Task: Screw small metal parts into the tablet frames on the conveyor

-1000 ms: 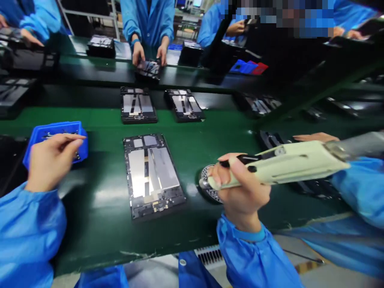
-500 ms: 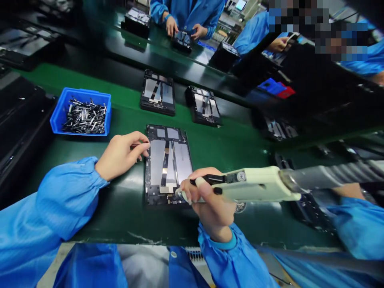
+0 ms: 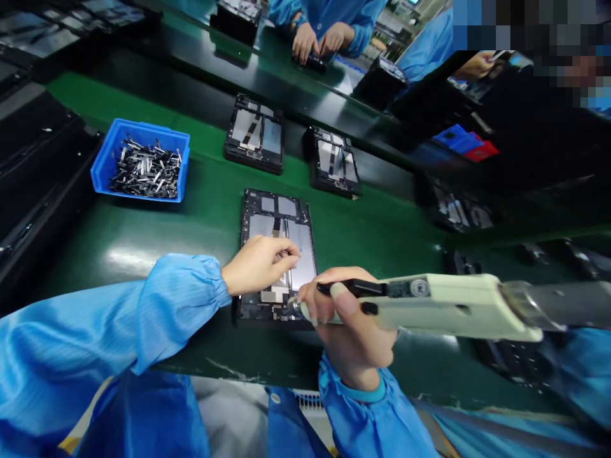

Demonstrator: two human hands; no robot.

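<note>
An opened tablet (image 3: 305,245) lies flat on the green bench, its silver inner plates and dark flex cables bare. My left hand (image 3: 258,264) hovers over its middle, thumb and fingertips pinched together; whatever is between them is too small to make out. In my right hand (image 3: 358,318) is a pale green electric screwdriver (image 3: 443,302) with a black lever along its body. It is held nearly level, and its metal nose meets or sits just above the tablet's lower edge. The bit's tip is hard to see behind my fingers.
At the left stands a blue bin (image 3: 101,172) of loose small metal and black parts. Two stacks of opened tablets, one stack (image 3: 252,133) and another stack (image 3: 334,162), lie beyond. A co-worker's hands (image 3: 317,41) work across the bench. Dark trays line the left side.
My left hand has moved right, from the tablet's left edge to over its middle, still pinched. My right hand keeps the screwdriver at the lower edge. The view has shifted slightly.
</note>
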